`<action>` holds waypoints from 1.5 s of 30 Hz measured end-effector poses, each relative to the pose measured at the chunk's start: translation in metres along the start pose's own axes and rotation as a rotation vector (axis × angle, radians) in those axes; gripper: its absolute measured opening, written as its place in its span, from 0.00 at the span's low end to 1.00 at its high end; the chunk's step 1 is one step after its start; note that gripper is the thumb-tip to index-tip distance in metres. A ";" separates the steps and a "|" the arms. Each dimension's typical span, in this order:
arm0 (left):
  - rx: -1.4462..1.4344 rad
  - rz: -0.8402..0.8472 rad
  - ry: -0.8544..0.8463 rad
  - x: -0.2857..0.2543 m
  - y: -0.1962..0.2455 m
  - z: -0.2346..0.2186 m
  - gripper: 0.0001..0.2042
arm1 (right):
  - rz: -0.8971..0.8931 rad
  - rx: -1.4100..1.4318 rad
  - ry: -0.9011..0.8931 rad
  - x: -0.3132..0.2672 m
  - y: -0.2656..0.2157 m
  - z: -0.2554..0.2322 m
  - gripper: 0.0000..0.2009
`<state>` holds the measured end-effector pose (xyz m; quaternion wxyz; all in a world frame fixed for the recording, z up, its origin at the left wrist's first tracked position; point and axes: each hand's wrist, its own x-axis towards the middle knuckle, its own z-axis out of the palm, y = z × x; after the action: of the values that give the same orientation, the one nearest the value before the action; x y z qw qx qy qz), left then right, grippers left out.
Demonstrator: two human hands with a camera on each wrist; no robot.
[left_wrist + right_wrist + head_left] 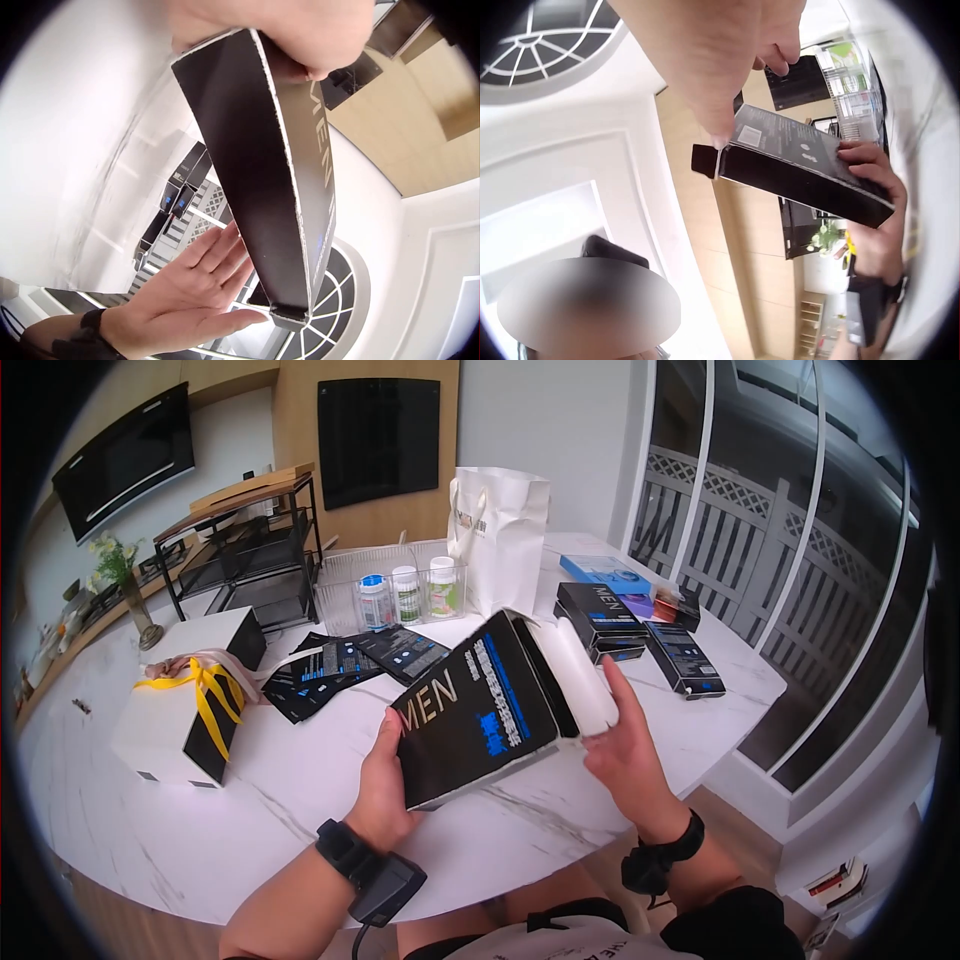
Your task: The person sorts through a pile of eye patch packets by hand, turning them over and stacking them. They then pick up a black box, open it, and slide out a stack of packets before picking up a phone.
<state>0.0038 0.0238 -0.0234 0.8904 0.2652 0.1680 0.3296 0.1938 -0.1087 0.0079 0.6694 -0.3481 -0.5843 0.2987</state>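
My left hand (384, 772) grips a black carton lettered MEN (480, 710) by its lower left end, thumb over the front face. The carton is held tilted above the table, its far right end opened with a white-lined flap (585, 680) folded out. Beside that flap is my right hand (637, 765), palm turned toward it. In the left wrist view the right hand's fingers (214, 255) lie straight next to the carton's end. The right wrist view has the right thumb's tip right at the flap edge. What is inside the carton is hidden.
Black sachets (325, 672) lie fanned behind the carton. A white box with yellow ribbon (180, 705) stands left. Bottles in a clear bin (335, 605) and a white paper bag (510, 540) are at the back; more black boxes (685, 660) lie right, near a blue box (605, 573).
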 end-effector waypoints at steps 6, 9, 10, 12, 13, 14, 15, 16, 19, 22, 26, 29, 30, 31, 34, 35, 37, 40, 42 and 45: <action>0.038 0.051 -0.005 0.002 -0.002 -0.003 0.20 | 0.048 0.074 0.062 0.007 -0.001 0.005 0.39; 0.036 0.051 -0.010 0.003 -0.004 -0.004 0.20 | -0.002 0.011 0.149 0.006 -0.005 0.019 0.45; 0.045 0.058 -0.006 0.002 -0.005 -0.003 0.20 | -0.001 0.010 0.152 0.005 -0.004 0.017 0.45; 0.054 0.066 -0.002 0.001 -0.006 -0.001 0.19 | -0.209 -0.056 -0.094 0.005 -0.002 0.012 0.41; 0.057 0.075 -0.013 0.001 -0.006 0.000 0.19 | -0.208 -0.056 -0.095 0.005 -0.001 0.013 0.41; 0.060 0.083 -0.025 0.000 -0.005 0.001 0.19 | -0.173 -0.062 -0.031 0.004 -0.001 0.016 0.42; 0.060 0.084 -0.025 0.001 -0.006 -0.001 0.19 | -0.138 -0.069 0.033 0.004 0.000 0.019 0.42; 0.057 0.079 -0.023 0.003 -0.007 -0.003 0.19 | -0.163 -0.019 0.048 0.007 -0.001 0.023 0.42; 0.063 0.085 -0.023 0.003 -0.009 -0.003 0.18 | -0.177 -0.033 0.062 0.012 0.004 0.024 0.38; 0.090 0.115 -0.036 0.005 -0.009 -0.006 0.18 | -0.093 -0.041 0.156 0.012 -0.007 0.033 0.38; 0.085 0.162 -0.076 0.007 -0.012 -0.008 0.18 | -0.095 -0.238 0.152 0.016 -0.012 0.029 0.32; 0.120 0.208 -0.086 0.006 -0.012 -0.006 0.18 | -0.170 -0.256 0.143 0.018 -0.016 0.027 0.27; 0.121 0.208 -0.087 0.006 -0.013 -0.006 0.18 | -0.172 -0.397 0.082 0.018 -0.019 0.024 0.27; 0.141 0.233 -0.091 0.006 -0.014 -0.006 0.18 | -0.173 -0.538 0.021 0.018 -0.022 0.022 0.27; 0.184 0.276 -0.090 0.003 -0.015 0.000 0.19 | -0.217 -0.515 -0.070 0.020 -0.021 0.017 0.31; 0.206 0.295 -0.083 0.002 -0.015 0.002 0.19 | -0.260 -0.497 -0.127 0.021 -0.018 0.014 0.33; 0.209 0.305 -0.079 0.000 -0.015 0.004 0.19 | -0.289 -0.527 -0.145 0.022 -0.015 0.011 0.37; 0.230 0.345 -0.064 -0.002 -0.014 0.008 0.20 | -0.315 -0.455 -0.211 0.025 -0.016 0.012 0.34; 0.248 0.376 -0.051 -0.004 -0.012 0.012 0.20 | -0.171 -0.266 -0.101 0.024 -0.014 0.014 0.27; 0.322 0.420 -0.030 -0.006 -0.011 0.015 0.20 | 0.043 -0.108 0.012 0.024 -0.028 0.018 0.22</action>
<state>0.0115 0.0072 -0.0167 0.7512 0.4374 0.1465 0.4721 0.1792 -0.1033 0.0462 0.6463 -0.3982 -0.5880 0.2791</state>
